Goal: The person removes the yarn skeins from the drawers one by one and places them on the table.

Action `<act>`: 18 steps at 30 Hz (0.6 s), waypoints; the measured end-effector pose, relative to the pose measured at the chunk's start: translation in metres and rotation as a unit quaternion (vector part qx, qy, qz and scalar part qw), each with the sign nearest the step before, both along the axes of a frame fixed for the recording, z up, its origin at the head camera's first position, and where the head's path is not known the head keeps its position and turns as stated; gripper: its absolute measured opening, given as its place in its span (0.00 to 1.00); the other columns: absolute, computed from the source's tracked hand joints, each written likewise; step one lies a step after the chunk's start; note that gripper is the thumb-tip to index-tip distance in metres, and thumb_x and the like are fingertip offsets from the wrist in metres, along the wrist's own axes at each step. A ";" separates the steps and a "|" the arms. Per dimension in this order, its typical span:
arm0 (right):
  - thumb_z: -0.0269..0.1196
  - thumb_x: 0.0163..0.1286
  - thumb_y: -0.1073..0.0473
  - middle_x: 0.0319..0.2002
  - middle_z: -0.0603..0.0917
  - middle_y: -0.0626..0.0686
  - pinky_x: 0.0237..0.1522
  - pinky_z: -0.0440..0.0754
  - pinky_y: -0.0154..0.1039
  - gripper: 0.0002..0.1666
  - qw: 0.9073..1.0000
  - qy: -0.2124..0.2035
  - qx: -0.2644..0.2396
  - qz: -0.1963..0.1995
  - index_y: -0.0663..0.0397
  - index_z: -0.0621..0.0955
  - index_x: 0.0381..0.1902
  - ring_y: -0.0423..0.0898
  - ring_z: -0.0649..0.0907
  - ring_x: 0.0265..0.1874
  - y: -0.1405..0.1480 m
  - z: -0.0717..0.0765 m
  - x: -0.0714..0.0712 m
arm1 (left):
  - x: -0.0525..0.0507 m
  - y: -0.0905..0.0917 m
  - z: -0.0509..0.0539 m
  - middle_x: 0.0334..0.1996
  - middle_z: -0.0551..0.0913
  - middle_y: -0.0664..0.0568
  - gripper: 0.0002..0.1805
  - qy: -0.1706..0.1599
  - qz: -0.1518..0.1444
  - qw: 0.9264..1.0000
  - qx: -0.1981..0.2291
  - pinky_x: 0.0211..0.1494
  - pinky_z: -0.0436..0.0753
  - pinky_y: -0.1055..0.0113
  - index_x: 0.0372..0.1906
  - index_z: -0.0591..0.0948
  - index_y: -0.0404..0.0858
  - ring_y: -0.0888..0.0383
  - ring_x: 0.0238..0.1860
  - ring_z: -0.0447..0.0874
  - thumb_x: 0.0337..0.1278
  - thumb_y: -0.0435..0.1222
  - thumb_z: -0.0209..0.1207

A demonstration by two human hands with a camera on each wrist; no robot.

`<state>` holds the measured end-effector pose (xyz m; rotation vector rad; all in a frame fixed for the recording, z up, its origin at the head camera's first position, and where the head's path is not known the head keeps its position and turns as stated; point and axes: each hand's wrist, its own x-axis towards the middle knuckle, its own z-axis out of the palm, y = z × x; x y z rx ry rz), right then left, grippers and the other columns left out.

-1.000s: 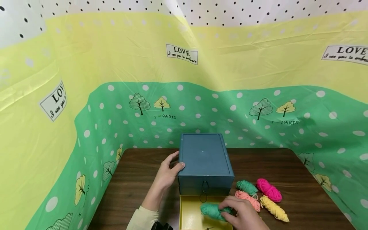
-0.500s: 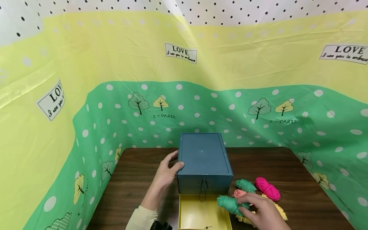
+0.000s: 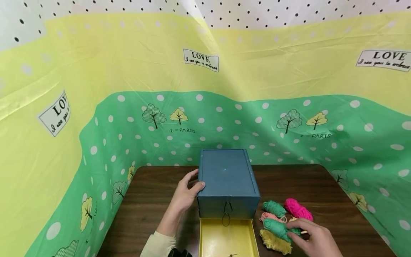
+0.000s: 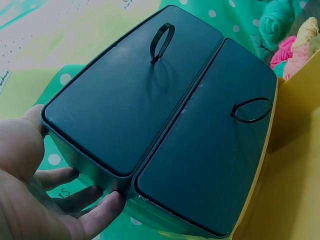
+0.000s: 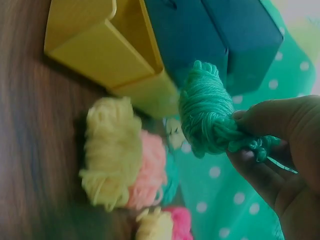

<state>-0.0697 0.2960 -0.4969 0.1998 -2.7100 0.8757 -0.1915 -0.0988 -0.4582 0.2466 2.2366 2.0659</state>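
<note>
My right hand (image 3: pixel 316 237) pinches a green yarn skein (image 3: pixel 275 228) between thumb and fingers, above the table to the right of the pulled-out drawer. In the right wrist view the green skein hangs tilted at my fingertips, with a loose strand trailing. My left hand (image 3: pixel 186 194) holds the left side of a blue drawer box (image 3: pixel 228 175), thumb on the top edge and fingers along the side. A yellow drawer (image 3: pixel 228 237) stands pulled out at the bottom of the box. Two black loop pulls show on the blue fronts above it.
Right of the box lie several more skeins: another green (image 3: pixel 274 207), a salmon (image 5: pixel 150 167), a pink (image 3: pixel 298 208), a pale yellow (image 5: pixel 154 224) and a darker yellow (image 3: pixel 274 242). The dark wooden table (image 3: pixel 154 185) ends at a patterned curtain (image 3: pixel 167 142).
My right hand has lifted the green skein out of the yellow drawer and carried it right, over the other skeins. My left hand stays on the box.
</note>
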 end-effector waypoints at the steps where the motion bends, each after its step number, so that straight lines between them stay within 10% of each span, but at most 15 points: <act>1: 0.79 0.52 0.63 0.33 0.85 0.34 0.26 0.81 0.33 0.19 1.000 -0.001 0.004 -0.010 0.33 0.87 0.35 0.27 0.81 0.29 0.003 -0.002 0.000 | 0.000 0.000 0.000 0.67 0.72 0.37 0.33 -0.001 0.000 1.000 -0.001 0.56 0.84 0.55 0.77 0.68 0.42 0.41 0.67 0.74 0.71 0.40 0.62; 18: 0.82 0.47 0.64 0.29 0.84 0.30 0.23 0.76 0.30 0.18 0.995 0.026 0.047 -0.079 0.39 0.88 0.33 0.23 0.77 0.24 0.063 -0.041 0.011 | -0.001 0.000 -0.002 0.67 0.72 0.37 0.32 0.000 0.002 1.000 0.005 0.57 0.84 0.54 0.76 0.68 0.42 0.41 0.66 0.75 0.71 0.38 0.62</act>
